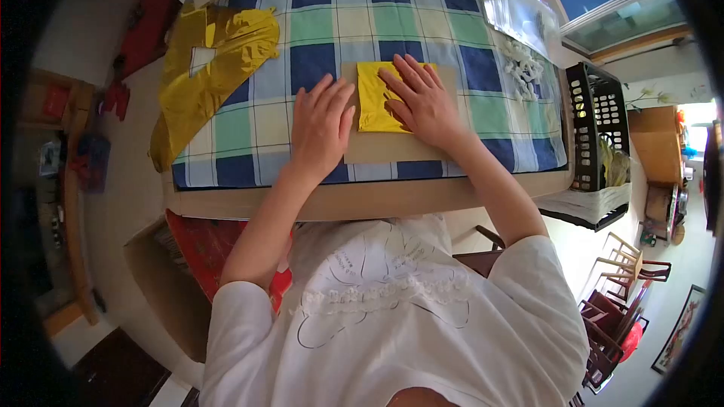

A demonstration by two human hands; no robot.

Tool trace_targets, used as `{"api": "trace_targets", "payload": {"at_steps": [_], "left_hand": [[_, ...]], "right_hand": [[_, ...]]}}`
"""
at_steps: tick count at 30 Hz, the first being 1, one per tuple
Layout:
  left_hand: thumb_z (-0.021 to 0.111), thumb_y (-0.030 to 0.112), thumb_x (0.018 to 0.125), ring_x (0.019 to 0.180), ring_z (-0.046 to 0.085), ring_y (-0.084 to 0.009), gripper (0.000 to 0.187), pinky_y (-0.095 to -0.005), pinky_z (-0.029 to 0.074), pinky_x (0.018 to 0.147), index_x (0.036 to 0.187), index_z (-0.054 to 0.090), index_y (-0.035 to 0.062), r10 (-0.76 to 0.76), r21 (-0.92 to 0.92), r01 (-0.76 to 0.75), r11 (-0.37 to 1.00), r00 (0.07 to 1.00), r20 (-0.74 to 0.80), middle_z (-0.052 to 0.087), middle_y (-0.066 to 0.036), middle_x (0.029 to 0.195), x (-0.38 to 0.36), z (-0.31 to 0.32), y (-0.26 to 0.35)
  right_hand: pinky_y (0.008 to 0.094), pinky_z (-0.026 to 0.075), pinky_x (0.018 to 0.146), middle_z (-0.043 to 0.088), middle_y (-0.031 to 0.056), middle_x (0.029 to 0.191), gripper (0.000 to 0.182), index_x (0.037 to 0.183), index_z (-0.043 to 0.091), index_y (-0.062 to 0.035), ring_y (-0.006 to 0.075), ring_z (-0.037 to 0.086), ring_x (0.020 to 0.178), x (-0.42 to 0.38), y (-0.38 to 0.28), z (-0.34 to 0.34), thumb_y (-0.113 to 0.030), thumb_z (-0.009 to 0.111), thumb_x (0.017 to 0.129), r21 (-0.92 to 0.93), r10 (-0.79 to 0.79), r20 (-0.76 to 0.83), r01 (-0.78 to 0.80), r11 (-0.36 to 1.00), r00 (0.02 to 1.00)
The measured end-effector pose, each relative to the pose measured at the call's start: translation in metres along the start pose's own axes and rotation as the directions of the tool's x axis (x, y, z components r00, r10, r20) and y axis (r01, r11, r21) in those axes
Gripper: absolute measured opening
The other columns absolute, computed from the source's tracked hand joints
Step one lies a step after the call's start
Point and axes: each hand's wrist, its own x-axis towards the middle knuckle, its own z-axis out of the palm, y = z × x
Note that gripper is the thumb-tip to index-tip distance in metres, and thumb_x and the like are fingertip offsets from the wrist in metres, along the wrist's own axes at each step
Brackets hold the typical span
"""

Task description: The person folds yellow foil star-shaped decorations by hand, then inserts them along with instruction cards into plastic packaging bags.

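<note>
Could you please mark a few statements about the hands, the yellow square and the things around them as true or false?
1. The right hand lies on the yellow square. True.
2. The left hand lies on the yellow square too. False: it is beside the square, on its left.
3. A piece of cardboard lies under the yellow square. True.
4. The cloth is plain white. False: it is checked, with blue and green among its colors.
5. A wrinkled yellow sheet lies at the left side of the cloth. True.
6. The black crate is to the left of the cloth. False: it is to the right.
</note>
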Motion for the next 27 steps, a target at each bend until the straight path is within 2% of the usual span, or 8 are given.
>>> {"api": "trace_targets", "payload": {"at_steps": [2,5,11,14,17,23,27], "left_hand": [[0.056,0.023,0.093,0.136,0.033,-0.0243,0.038,-0.06,0.021,0.108,0.13,0.053,0.0141,0.035,0.136,-0.037,0.99,0.999,0.015,0.048,-0.003,0.139,-0.001,-0.007,-0.004],[0.056,0.025,0.093,0.135,0.035,-0.023,0.037,-0.0601,0.021,0.108,0.128,0.054,0.0138,0.136,0.224,-0.139,0.965,0.99,0.03,0.05,0.0,0.137,0.011,-0.001,-0.014],[0.057,0.028,0.091,0.132,0.038,-0.0214,0.04,-0.0597,0.021,0.109,0.129,0.054,0.015,0.113,0.308,-0.152,0.939,0.984,0.14,0.05,0.002,0.136,0.016,-0.014,-0.01],[0.058,0.029,0.091,0.131,0.038,-0.0214,0.04,-0.0601,0.02,0.109,0.129,0.054,0.016,0.107,0.351,-0.156,0.923,0.982,0.155,0.051,0.002,0.135,0.013,-0.016,-0.012],[0.058,0.029,0.09,0.128,0.042,-0.0214,0.036,-0.0627,0.021,0.107,0.124,0.058,0.016,0.157,0.337,-0.174,0.925,0.985,0.078,0.055,0.003,0.13,0.011,-0.015,-0.016],[0.058,0.028,0.091,0.132,0.037,-0.0207,0.039,-0.0613,0.019,0.109,0.129,0.055,0.0185,0.114,0.325,-0.141,0.935,0.988,0.101,0.051,0.004,0.135,0.01,-0.015,-0.017],[0.058,0.027,0.091,0.133,0.036,-0.0213,0.038,-0.0626,0.019,0.108,0.128,0.056,0.0181,0.1,0.332,-0.121,0.935,0.992,0.081,0.051,0.004,0.135,0.012,-0.012,-0.016]], "right_hand": [[0.0464,0.022,0.113,0.032,0.0136,0.149,0.05,0.141,0.041,-0.0179,0.0314,0.028,0.139,0.0,-0.004,-0.003,-0.038,0.047,0.095,0.007,-0.007,-0.012,0.007,1.0,1.0],[0.0463,0.023,0.113,0.033,0.0137,0.149,0.05,0.14,0.042,-0.0179,0.0314,0.028,0.138,0.003,0.006,0.001,-0.038,0.047,0.095,-0.006,-0.014,-0.016,0.014,1.0,1.0],[0.0458,0.023,0.113,0.034,0.0137,0.148,0.05,0.14,0.043,-0.0179,0.0313,0.028,0.138,0.003,0.003,-0.004,-0.038,0.048,0.095,0.005,-0.005,0.003,0.005,1.0,1.0],[0.0458,0.025,0.111,0.036,0.0142,0.147,0.049,0.137,0.047,-0.0149,0.0329,0.032,0.136,0.003,0.001,-0.005,-0.033,0.054,0.093,0.046,-0.019,-0.032,0.021,0.999,0.999],[0.0444,0.023,0.113,0.035,0.0137,0.148,0.049,0.139,0.045,-0.0178,0.0306,0.029,0.138,0.002,0.004,-0.003,-0.038,0.048,0.094,0.03,-0.016,-0.017,0.017,0.999,1.0],[0.0443,0.023,0.113,0.034,0.0136,0.148,0.049,0.139,0.044,-0.018,0.0306,0.029,0.138,0.002,0.003,-0.005,-0.038,0.048,0.094,-0.004,-0.027,-0.009,0.027,1.0,1.0],[0.0471,0.025,0.111,0.035,0.0146,0.147,0.049,0.138,0.046,-0.0158,0.0329,0.032,0.136,0.002,0.0,-0.006,-0.033,0.053,0.093,0.014,-0.026,-0.025,0.027,1.0,0.999]]}}
